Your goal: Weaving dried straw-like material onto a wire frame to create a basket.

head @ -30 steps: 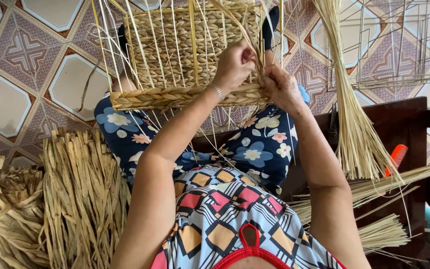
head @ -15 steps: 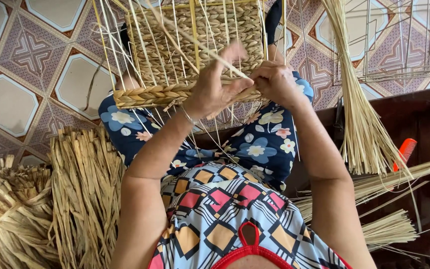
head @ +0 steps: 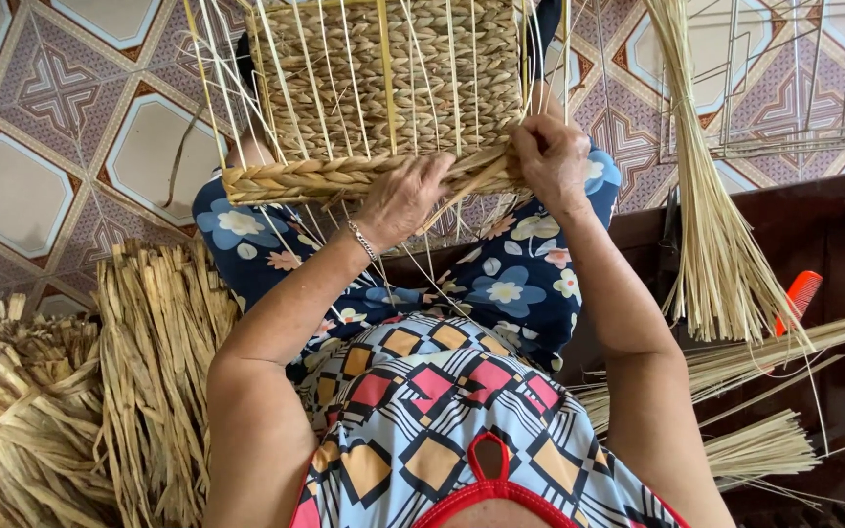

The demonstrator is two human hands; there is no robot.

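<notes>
While I sit with the work on my lap, these lines run from my hands outward.

Left hand: my left hand (head: 405, 198) is curled shut on a flat tan reed strand (head: 476, 181), knuckles up, pressed against the lower edge of the weave.

Right hand: my right hand (head: 552, 161) is closed in a fist on the same edge, just right of the left, pinching strands at the corner; which ones exactly, I cannot tell.

Strand axis: the reed strand slants from my left fingers up and to the right, toward my right hand, so it lies between the two.

Basket: the half-woven rectangular straw basket on a thin wire frame (head: 383, 88) lies just beyond both hands, resting on my knees, its thick braided rim (head: 325, 179) running left to right, touching my left fingers.

Uprights: pale thin stakes (head: 290, 93) run away from me, across the rim's axis.

Nearer hand: the left is nearer the unbraided stretch of rim; the right holds the corner.

Around: bundles of dried flat straw (head: 149, 362) lie on the tiled floor (head: 22, 186) to my left; a sheaf of long pale reeds (head: 716, 244) hangs over a dark wooden bench (head: 814, 230) to my right, by an orange comb (head: 799, 298).
</notes>
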